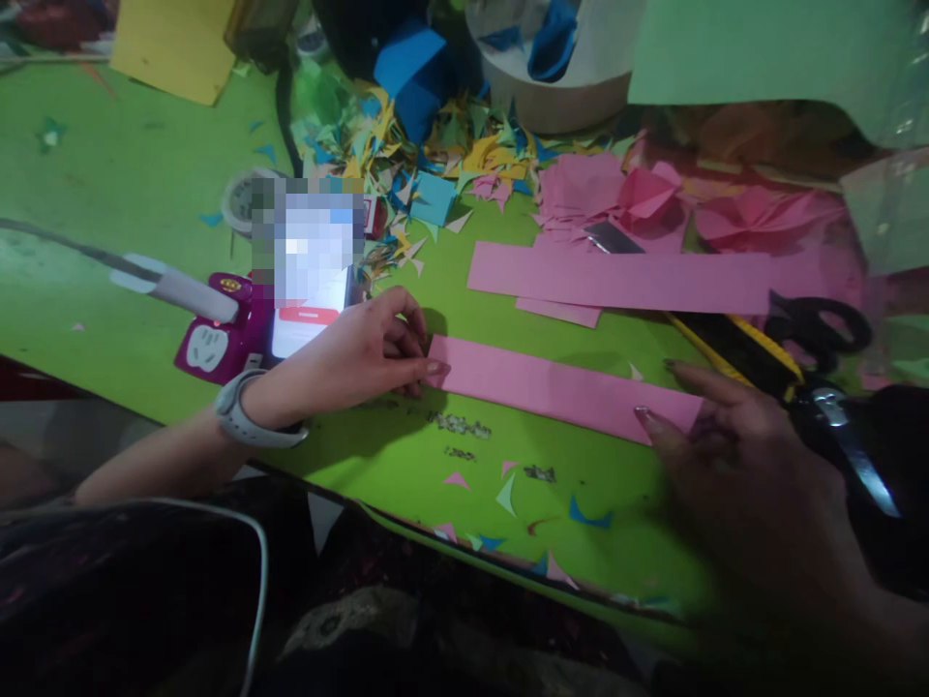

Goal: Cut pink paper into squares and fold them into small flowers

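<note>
Narrow pink strip (544, 385) looks straight, ends pinched by left grip (353, 350) and right grip (759, 469).

Two hands, left (396, 353) and right (747, 455), are holding one pink strip (558, 387) near the table's (581, 503) near edge. Along that edge, one phone (312, 334) and one purple socket block (251, 334) are sitting. Farther from it, one round white container (566, 102) is standing; paper scraps (384, 136), too many to count, are heaping.

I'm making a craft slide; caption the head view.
Left hand and right hand hold opposite ends of a pink paper strip.
</note>
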Action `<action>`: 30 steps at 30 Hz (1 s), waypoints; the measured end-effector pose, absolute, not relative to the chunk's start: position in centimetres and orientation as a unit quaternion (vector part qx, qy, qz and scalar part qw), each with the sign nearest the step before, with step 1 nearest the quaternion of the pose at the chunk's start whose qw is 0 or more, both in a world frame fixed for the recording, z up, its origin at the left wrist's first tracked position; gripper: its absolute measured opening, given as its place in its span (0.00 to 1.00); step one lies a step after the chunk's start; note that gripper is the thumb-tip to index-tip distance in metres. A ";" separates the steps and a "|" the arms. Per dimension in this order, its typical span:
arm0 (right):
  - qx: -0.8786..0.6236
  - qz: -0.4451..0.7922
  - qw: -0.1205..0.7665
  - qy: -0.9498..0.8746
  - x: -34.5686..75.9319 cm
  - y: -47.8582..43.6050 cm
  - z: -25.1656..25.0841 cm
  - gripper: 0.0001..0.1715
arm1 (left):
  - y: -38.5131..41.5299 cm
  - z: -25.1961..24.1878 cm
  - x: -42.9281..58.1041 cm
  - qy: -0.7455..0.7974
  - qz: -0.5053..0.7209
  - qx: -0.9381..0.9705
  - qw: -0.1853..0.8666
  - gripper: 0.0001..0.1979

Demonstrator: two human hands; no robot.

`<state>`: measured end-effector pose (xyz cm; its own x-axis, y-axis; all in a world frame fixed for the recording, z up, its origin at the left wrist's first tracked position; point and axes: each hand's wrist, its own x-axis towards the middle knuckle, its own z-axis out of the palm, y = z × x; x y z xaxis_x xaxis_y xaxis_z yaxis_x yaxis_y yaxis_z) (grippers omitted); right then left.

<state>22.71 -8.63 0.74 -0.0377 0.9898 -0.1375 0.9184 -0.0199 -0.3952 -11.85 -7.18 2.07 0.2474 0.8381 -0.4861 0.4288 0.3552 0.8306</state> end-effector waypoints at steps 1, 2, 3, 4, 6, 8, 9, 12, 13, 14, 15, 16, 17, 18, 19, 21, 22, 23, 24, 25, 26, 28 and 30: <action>-0.683 0.187 0.090 -0.701 22.7 -8.6 0.7 0.33 | -7.2 2.0 -11.8 0.588 0.180 0.542 0.573 0.19; -0.676 0.180 0.089 -0.709 22.8 -8.7 0.6 0.32 | -7.2 2.0 -11.8 0.590 0.182 0.545 0.567 0.19; -0.670 0.175 0.089 -0.716 22.8 -8.7 0.5 0.32 | -7.3 2.0 -11.8 0.592 0.184 0.548 0.562 0.18; -0.663 0.170 0.091 -0.724 22.9 -8.7 0.4 0.31 | -7.3 2.0 -11.8 0.594 0.186 0.549 0.557 0.18; -0.650 0.162 0.097 -0.736 23.1 -8.8 0.3 0.30 | -7.3 2.1 -11.8 0.596 0.188 0.552 0.551 0.18; -0.639 0.155 0.105 -0.746 23.2 -8.9 0.2 0.30 | -7.4 2.1 -11.8 0.596 0.190 0.556 0.547 0.18; -0.635 0.152 0.110 -0.750 23.2 -8.9 0.1 0.30 | -7.4 2.1 -11.8 0.596 0.188 0.558 0.546 0.18; -0.621 0.145 0.121 -0.761 23.1 -8.9 0.0 0.29 | -7.4 2.3 -11.7 0.598 0.185 0.561 0.541 0.17; -0.618 0.141 0.122 -0.763 23.1 -9.0 -0.1 0.29 | -7.4 2.4 -11.7 0.603 0.179 0.562 0.537 0.16; -0.617 0.136 0.120 -0.766 23.0 -9.1 -0.1 0.29 | -7.5 2.5 -11.6 0.610 0.170 0.563 0.531 0.16; -0.616 0.131 0.116 -0.768 23.0 -9.1 -0.1 0.28 | -7.5 2.6 -11.5 0.620 0.159 0.562 0.524 0.16; -0.618 0.127 0.110 -0.768 22.9 -9.2 0.0 0.27 | -7.6 2.7 -11.4 0.631 0.148 0.561 0.515 0.15; -0.618 0.125 0.105 -0.769 22.9 -9.2 0.0 0.26 | -7.6 2.8 -11.3 0.641 0.139 0.561 0.505 0.15; -0.617 0.128 0.101 -0.770 22.8 -9.3 0.1 0.25 | -7.7 2.8 -11.2 0.648 0.132 0.564 0.495 0.15; -0.617 0.133 0.101 -0.769 22.7 -9.3 0.2 0.25 | -7.8 2.9 -11.1 0.654 0.129 0.567 0.484 0.15; -0.619 0.151 0.108 -0.763 22.5 -9.2 0.3 0.25 | -7.9 2.9 -11.0 0.660 0.124 0.574 0.469 0.14; -0.620 0.160 0.113 -0.760 22.4 -9.1 0.4 0.25 | -7.9 2.8 -11.0 0.661 0.121 0.576 0.464 0.14; -0.621 0.165 0.116 -0.757 22.3 -9.1 0.5 0.25 | -7.9 2.8 -11.0 0.662 0.120 0.578 0.462 0.14; -0.623 0.168 0.118 -0.755 22.2 -9.0 0.7 0.25 | -7.9 2.8 -11.0 0.662 0.120 0.579 0.460 0.14; -0.622 0.169 0.119 -0.755 22.1 -9.0 0.8 0.26 | -7.9 2.9 -11.0 0.662 0.121 0.581 0.457 0.13; -0.621 0.170 0.120 -0.756 22.0 -9.0 0.9 0.26 | -7.9 3.0 -11.0 0.663 0.118 0.584 0.453 0.13; -0.620 0.179 0.121 -0.754 21.9 -9.0 1.0 0.26 | -7.9 3.2 -10.8 0.671 0.107 0.585 0.443 0.13; -0.619 0.191 0.124 -0.752 22.0 -9.1 0.9 0.27 | -7.9 3.6 -10.7 0.681 0.090 0.582 0.436 0.13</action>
